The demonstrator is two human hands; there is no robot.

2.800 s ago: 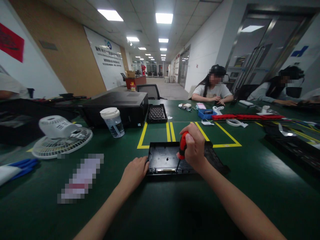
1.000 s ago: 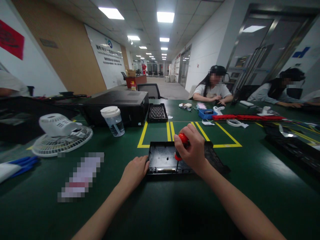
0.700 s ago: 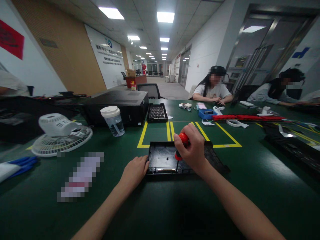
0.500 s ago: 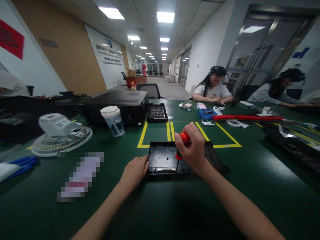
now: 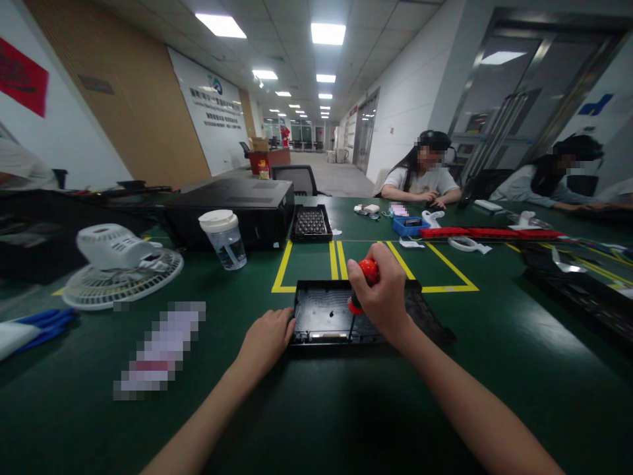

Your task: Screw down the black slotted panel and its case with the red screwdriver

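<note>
In the middle of the green table lies a shallow black plastic panel (image 5: 321, 307) with raised edges and a thin silvery strip along its near side. My right hand (image 5: 386, 293) is closed around the red-and-black handle of a screwdriver (image 5: 355, 305). The screwdriver's shaft points down, with its tip at the near edge of the panel beside the silvery strip. My left hand (image 5: 270, 333) grips the panel's left edge, its fingertips partly hidden behind that edge. The right hand and forearm cover part of the panel's right side.
Left stand a clear cup (image 5: 230, 247) with a white lid, a white fan (image 5: 123, 267) and blue-and-white gloves (image 5: 39, 330). Behind the panel are a black case (image 5: 232, 204), a black tray (image 5: 311, 224) and a blue box (image 5: 409, 226). A person (image 5: 420, 175) sits across the table.
My right hand and the screwdriver handle have shifted slightly to the right, while the tip stays at about the same spot. My left hand and the panel have not visibly moved.
</note>
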